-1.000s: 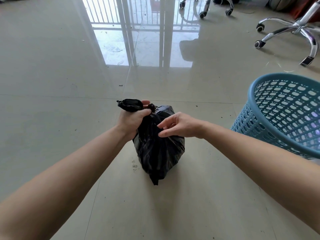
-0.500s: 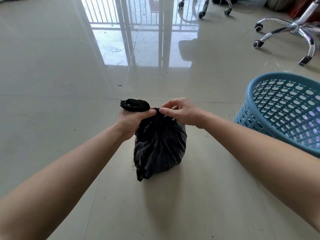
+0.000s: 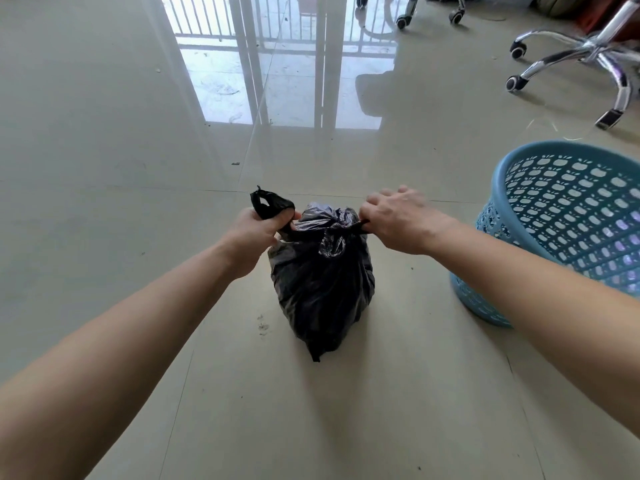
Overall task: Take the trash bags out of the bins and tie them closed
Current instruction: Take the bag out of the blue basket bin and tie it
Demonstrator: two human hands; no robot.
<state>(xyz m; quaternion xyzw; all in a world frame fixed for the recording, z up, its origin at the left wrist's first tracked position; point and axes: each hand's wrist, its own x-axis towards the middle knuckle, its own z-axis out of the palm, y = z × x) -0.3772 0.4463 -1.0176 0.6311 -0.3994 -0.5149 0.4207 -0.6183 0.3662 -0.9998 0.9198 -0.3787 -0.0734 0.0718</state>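
A full black trash bag (image 3: 322,282) hangs in front of me just above the tiled floor, its top gathered into a knot. My left hand (image 3: 258,233) grips one black handle strip, whose loose end sticks up above the fist. My right hand (image 3: 398,220) grips the other strip on the bag's right side. The two strips are stretched taut, away from each other. A blue perforated plastic bin (image 3: 568,216) stands to the right, with no bag in it.
Chrome legs and castors of an office chair (image 3: 588,60) stand at the back right, and more castors (image 3: 429,12) sit at the top centre. A barred glass door (image 3: 277,46) is straight ahead. Small crumbs lie on the floor (image 3: 263,325) left of the bag.
My right hand moved from the bag's front up to its top, took the right strip and pulled it rightward. Both hands have moved apart, tightening the knot. The bag swung slightly.
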